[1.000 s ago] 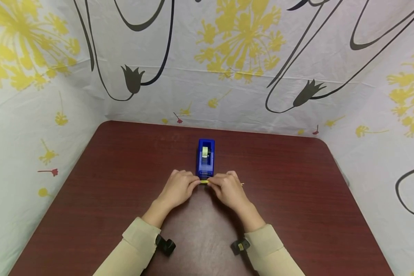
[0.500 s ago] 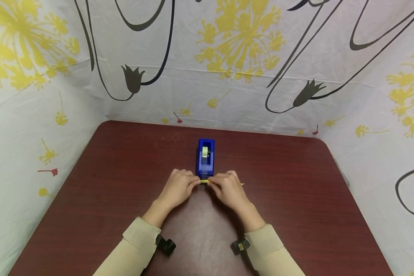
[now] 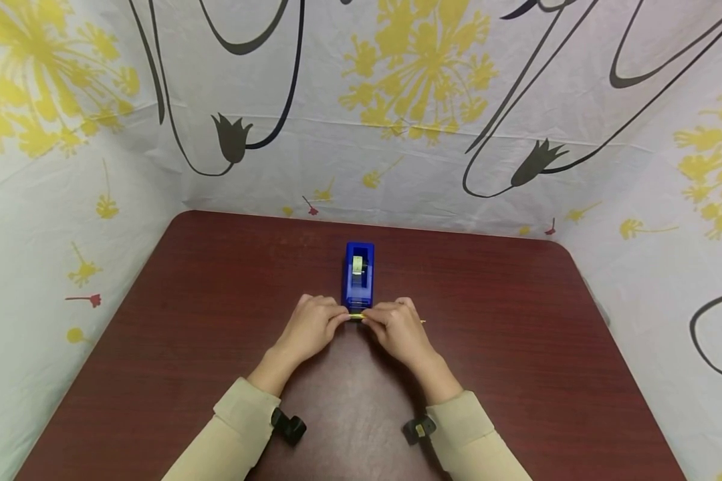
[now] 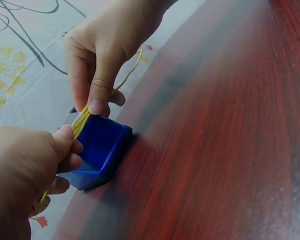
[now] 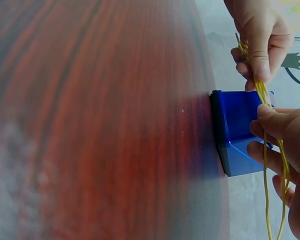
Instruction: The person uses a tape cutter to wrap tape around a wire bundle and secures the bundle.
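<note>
As forearms (image 3: 231, 424) converge, left hand (image 3: 309, 327) and right hand (image 3: 400, 331) pinch cord (image 5: 261, 92).

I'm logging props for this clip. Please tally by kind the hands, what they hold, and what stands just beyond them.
Hands, left hand and right hand: 2
Yellow cord bundle: 1
Blue tape dispenser, roll included: 1
Total: 4

A dark reddish-brown, wood-grained counter (image 3: 493, 327) with rounded far corners carries a boxy, blue plastic tape dispenser (image 3: 359, 291) standing near its far edge.
</note>
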Available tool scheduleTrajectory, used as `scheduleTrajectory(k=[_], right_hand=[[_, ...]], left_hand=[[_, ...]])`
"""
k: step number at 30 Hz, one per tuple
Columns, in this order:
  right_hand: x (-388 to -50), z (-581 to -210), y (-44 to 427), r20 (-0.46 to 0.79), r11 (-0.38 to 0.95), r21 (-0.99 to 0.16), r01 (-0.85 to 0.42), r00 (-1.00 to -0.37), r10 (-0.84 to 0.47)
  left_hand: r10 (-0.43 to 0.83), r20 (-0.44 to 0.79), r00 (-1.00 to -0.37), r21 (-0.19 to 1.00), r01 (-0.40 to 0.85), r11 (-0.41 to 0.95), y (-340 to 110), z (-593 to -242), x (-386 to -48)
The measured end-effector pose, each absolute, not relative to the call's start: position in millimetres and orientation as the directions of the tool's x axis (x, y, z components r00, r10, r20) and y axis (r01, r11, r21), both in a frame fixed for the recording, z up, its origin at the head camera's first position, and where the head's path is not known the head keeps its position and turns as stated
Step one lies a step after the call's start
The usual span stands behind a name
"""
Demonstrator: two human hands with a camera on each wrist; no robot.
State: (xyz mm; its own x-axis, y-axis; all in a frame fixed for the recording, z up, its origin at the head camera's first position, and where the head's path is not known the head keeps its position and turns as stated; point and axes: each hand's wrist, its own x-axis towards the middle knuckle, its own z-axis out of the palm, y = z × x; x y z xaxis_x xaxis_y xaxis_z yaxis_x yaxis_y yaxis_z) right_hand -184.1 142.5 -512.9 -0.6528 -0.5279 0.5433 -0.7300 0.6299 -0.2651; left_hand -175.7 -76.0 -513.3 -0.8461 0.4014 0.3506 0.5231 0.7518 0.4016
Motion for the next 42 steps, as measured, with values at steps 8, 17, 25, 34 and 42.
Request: scheduleTrajectory(k=[8, 17, 25, 34, 42], right_hand=[[-183.7, -512.8, 142.3, 0.527, 0.63, -0.295, -0.718, -0.672, -0.52], [-184.2, -511.3, 143.4, 0.492, 0.63, -0.311, -0.711, -0.688, -0.534], [-185.1, -511.3, 143.7, 0.489, 0.643, -0.297, -0.705, -0.691, -0.532], [-184.5, -511.4, 144.1, 0.492, 0.652, -0.279, -0.705, -0.688, -0.533], [-184.4, -508.4, 144.1, 0.485, 0.656, -0.289, -0.697, -0.697, -0.528]], left_hand=[[0.402, 0.364, -0.84, 0.401, 0.531, 0.746, -76.9, -514.5, -176.7], [0.394, 0.363, -0.844, 0.414, 0.525, 0.743, -77.1, -515.3, -176.8], [0.386, 0.312, -0.868, 0.454, 0.493, 0.743, -76.2, -513.9, -177.2], [0.382, 0.286, -0.879, 0.507, 0.477, 0.718, -75.4, -510.5, -178.1], [0.335, 0.258, -0.906, 0.583, 0.423, 0.694, -74.9, -507.4, -179.1]])
